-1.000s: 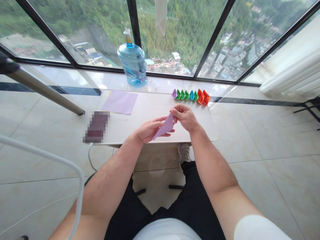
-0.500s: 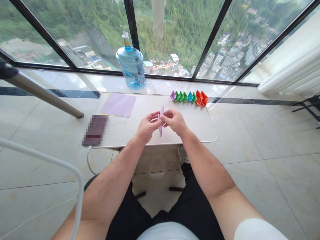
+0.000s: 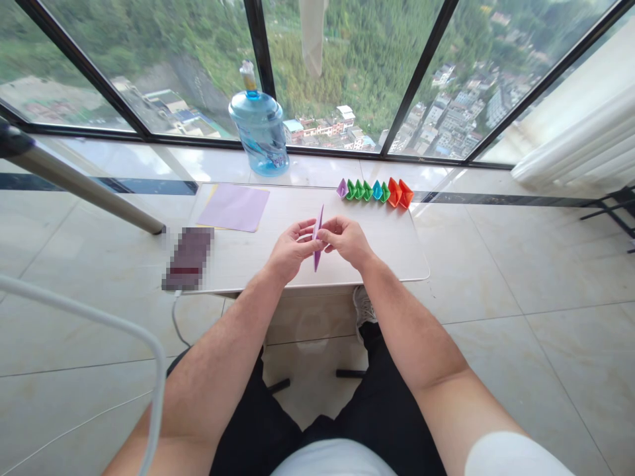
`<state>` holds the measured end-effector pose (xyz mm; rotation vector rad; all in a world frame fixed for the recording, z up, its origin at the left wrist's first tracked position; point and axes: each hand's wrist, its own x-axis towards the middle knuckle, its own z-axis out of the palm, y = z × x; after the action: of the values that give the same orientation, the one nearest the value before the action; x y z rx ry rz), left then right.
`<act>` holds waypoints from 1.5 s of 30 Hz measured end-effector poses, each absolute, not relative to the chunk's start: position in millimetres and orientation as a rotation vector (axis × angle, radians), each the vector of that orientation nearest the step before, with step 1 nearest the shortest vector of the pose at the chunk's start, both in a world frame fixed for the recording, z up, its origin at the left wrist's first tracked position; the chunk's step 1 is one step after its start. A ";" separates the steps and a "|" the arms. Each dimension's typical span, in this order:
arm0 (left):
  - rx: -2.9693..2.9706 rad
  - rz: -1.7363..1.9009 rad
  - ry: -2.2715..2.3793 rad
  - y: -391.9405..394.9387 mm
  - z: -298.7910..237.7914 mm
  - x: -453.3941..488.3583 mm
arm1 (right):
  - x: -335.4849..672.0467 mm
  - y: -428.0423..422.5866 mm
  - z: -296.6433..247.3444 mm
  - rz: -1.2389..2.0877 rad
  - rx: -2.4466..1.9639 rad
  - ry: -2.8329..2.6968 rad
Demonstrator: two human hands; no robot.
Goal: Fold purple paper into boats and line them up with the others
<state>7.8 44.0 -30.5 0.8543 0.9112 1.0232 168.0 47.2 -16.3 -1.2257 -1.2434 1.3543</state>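
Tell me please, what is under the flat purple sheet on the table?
Under the purple sheet, a thin yellow edge shows at its left side, seemingly paper; below lies the table. The rest is covered, so the number of sheets cannot be told.

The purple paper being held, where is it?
In the head view, the held purple paper is near centre, between the left hand and right hand, over the table.

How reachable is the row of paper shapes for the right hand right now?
Probably yes: the paper shapes sit just beyond the right hand, with only tabletop between, though that hand is pinching the purple paper.
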 end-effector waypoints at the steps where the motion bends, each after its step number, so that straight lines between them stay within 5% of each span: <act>1: 0.853 1.024 0.931 43.9 -29.8 8.4 | 168.1 47.5 -17.6 1.314 -1.254 -1.272; 15: 1.250 1.105 1.219 33.0 -34.5 26.2 | 152.2 33.0 -13.6 0.408 -1.746 -1.952; 31: 0.874 1.390 1.097 43.7 -38.2 21.9 | 157.2 38.7 -30.7 0.533 -1.396 -1.704; 45: 1.324 1.301 1.324 31.8 -28.8 18.7 | 172.2 37.2 -17.8 0.468 -1.479 -1.912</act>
<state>18.7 31.8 -28.8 1.3241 1.3239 1.3010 172.2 37.2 -17.8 -1.4787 -1.9118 0.4682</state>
